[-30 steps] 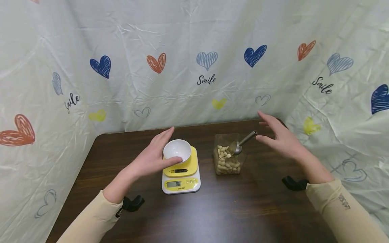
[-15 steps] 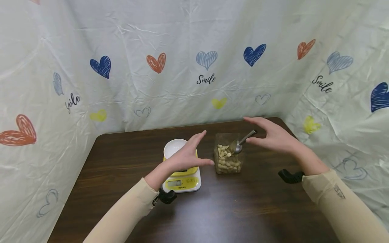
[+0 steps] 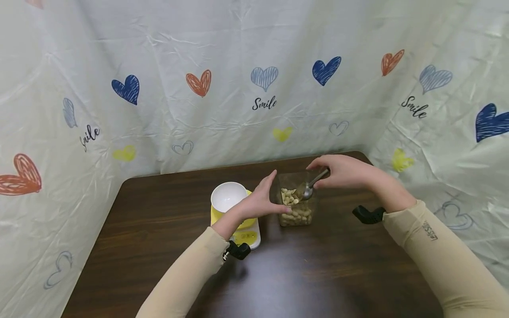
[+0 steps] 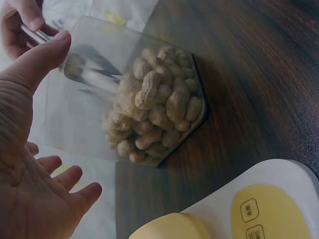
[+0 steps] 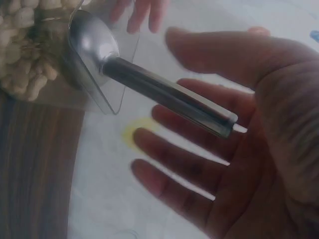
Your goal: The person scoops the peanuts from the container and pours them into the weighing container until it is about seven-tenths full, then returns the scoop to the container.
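Unshelled peanuts [image 4: 159, 99] fill the lower part of a clear plastic container [image 3: 293, 178] on the table. A metal scoop [image 5: 144, 84] leans in it, its handle jutting out over the right rim. My left hand [image 3: 257, 202] is at the container's left side, fingers spread and thumb across the front; contact with the wall cannot be told. Around the scoop handle, my right hand [image 3: 347, 171] has its thumb on one side and fingers on the other. In the right wrist view, those fingers look loosely extended, with gaps between them and the handle.
Left of the container stands a yellow and white kitchen scale [image 3: 247, 238], partly hidden by my left arm. A white bowl [image 3: 228, 196] rests on its platform. A white curtain [image 3: 222, 145] printed with hearts hangs behind the dark wooden table [image 3: 159, 212].
My left hand has moved right, from beside the bowl to the container's left side. My right hand has come left and lower, to the scoop handle. Scoop and container stay in place.
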`<state>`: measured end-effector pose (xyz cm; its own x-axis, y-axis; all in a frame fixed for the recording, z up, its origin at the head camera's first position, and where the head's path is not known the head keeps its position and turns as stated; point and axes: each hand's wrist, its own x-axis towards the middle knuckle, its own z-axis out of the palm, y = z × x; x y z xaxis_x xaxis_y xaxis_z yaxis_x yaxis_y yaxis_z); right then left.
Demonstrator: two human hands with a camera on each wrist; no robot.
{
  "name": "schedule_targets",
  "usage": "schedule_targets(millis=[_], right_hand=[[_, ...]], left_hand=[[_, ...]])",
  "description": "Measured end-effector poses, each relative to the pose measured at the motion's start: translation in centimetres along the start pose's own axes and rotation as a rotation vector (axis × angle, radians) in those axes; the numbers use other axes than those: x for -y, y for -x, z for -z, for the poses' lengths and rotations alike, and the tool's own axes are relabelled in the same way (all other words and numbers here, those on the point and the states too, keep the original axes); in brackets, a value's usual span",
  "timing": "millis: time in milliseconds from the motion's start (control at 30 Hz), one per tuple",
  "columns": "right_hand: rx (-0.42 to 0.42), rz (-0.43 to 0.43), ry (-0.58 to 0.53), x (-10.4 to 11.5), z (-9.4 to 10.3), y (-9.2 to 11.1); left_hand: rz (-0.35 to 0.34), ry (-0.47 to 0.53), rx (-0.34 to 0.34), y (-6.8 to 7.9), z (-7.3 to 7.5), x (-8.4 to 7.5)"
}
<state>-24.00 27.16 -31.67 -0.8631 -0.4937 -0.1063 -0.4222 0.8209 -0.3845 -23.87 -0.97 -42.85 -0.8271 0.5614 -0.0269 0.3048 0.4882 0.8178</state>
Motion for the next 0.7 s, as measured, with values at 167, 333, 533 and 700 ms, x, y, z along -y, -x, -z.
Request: schedule_targets(millis=[167,333,533,700], right_hand=[[0.031,-0.026,0.051,0.1,-0.6,-0.9],[0.039,-0.028,0.126,0.1,-1.2,-1.5],[0.036,0.008,0.237,0.3,-1.2,-1.7],[-0.049,0.086,0.378,0.8,-1.4,-1.8]], left_hand=[[0.002,0.003,0.014,-0.4,-0.2,0.3],[-0.008,0.003,0.028,-0.8,-0.3,0.6],[-0.008,0.017,0.036,-1.0,-0.2,0.6],[0.001,0.018,0.039,-1.0,-0.2,0.6]])
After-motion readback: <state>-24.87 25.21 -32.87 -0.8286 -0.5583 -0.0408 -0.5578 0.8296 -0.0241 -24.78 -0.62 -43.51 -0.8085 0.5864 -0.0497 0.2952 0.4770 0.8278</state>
